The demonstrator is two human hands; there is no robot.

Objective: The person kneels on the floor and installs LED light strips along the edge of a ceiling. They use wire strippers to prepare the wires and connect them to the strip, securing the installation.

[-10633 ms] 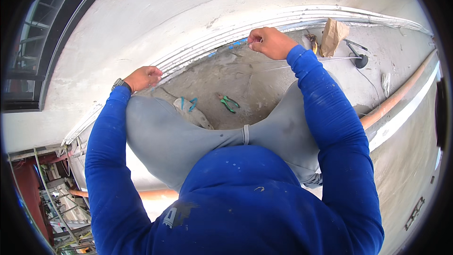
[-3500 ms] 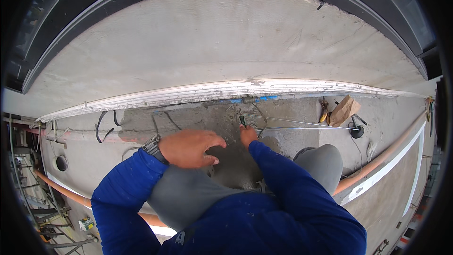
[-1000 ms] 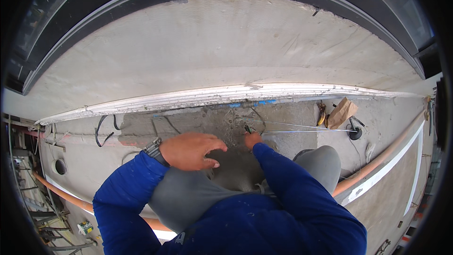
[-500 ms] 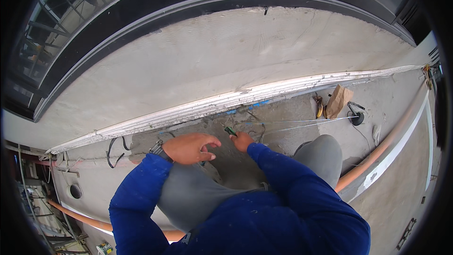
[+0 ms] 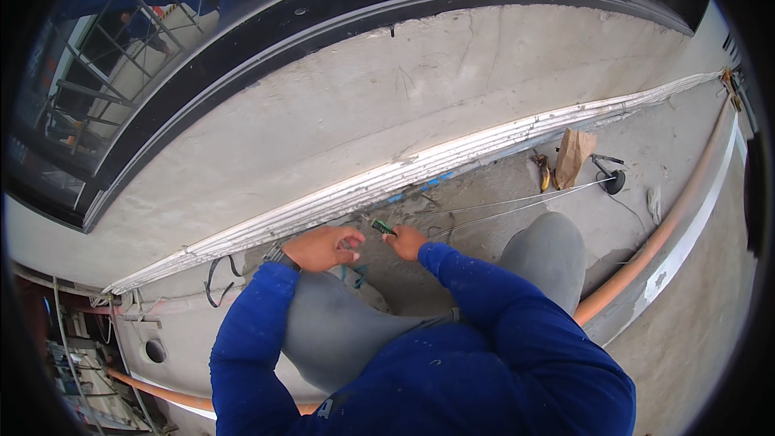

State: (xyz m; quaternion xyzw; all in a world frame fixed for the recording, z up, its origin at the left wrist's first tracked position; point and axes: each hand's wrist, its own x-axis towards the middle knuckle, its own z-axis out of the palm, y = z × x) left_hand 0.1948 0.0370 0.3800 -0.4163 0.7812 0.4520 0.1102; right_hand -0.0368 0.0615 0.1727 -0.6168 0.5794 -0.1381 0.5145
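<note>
My right hand is closed around the handle of a green-and-black screwdriver-like tool. A thin tip juts from it toward the upper left, too small to make out clearly. To its left, my left hand hovers above my knee with curled fingers. A gap shows between its thumb and fingertips, and nothing is visible in it. Both hands are near the foot of a low wall, beside a bundle of long white pipes. Thin pale lines stretch from near my right hand to a black round-based object.
A brown paper bag stands at the right, with a yellow-and-dark item beside it. An orange pipe curves behind my right knee. Black cable loops at the left, near a round floor hole. Dark-framed glass tops the wall.
The whole view has shifted a little. My left hand's fingers have curled further toward the thumb. My right hand still grips the tool, its tip now turned more to the left.
</note>
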